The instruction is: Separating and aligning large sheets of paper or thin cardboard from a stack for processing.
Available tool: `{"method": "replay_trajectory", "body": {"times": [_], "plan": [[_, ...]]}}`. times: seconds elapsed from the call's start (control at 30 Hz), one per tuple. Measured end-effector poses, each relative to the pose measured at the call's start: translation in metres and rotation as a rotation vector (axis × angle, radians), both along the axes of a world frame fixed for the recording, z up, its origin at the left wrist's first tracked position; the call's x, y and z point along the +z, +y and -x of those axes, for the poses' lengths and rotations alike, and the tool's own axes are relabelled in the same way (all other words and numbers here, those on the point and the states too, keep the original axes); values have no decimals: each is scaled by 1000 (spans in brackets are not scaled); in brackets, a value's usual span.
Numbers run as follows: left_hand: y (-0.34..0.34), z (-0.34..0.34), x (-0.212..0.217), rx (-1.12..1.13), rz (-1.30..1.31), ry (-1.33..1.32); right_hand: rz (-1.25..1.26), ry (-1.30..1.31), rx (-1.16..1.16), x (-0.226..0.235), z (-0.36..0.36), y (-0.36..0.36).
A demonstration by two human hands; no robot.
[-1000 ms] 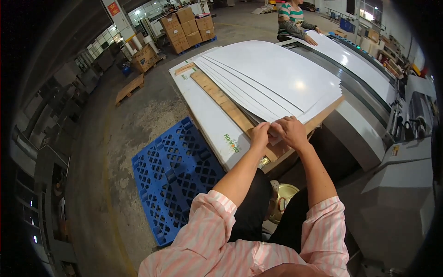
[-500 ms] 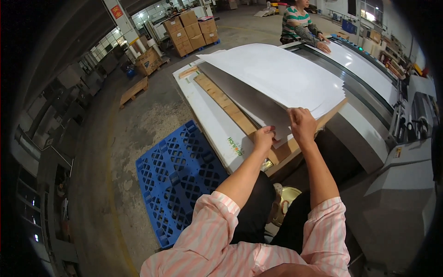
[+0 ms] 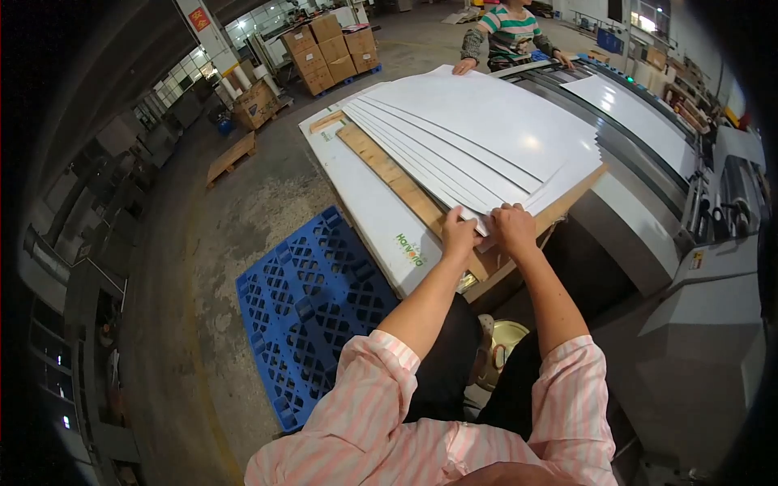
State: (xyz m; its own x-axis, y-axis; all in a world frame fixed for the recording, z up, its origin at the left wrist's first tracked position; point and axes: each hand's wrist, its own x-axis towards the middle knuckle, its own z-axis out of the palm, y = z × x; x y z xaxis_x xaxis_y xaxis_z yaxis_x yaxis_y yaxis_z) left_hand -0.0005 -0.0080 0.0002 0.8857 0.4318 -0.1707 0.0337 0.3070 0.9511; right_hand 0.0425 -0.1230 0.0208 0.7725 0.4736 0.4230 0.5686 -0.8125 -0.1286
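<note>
Large white sheets (image 3: 494, 121) lie fanned in a stack, their left edges stepped one past another. At the stack's near corner, my left hand (image 3: 459, 236) grips the sheets' edge, thumb up. Close beside it, my right hand (image 3: 513, 230) is closed with bent fingers on the same corner; its fingertips are partly hidden. Along the left side of the stack runs a wooden strip (image 3: 387, 168), on a white panel (image 3: 356, 194) with a green printed mark. Across the stack, a co-worker's hand (image 3: 464, 66) rests on the far edge of the sheets.
A grey machine (image 3: 640, 227) with a sheet on its bed (image 3: 624, 101) stands to the right. The co-worker (image 3: 512, 36) stands beyond it. A blue plastic pallet (image 3: 312, 312) lies on the floor at left. Stacked cartons (image 3: 328, 53) and a wooden pallet (image 3: 232, 158) are farther back.
The raised sheets have come down, and their edges now lie fanned. My right hand has moved slightly left and down. The co-worker's hand has shifted from the machine to the stack's far edge.
</note>
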Motion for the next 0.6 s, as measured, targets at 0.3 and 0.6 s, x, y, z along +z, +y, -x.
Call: {"method": "replay_trajectory", "body": {"times": [0.3,0.6], "plan": [[14,-3,6,-74,425,-84,-216,216,67,24,9,0],[16,-3,-6,-129,335,-132,-274,392,-36,37,11,5]]}}
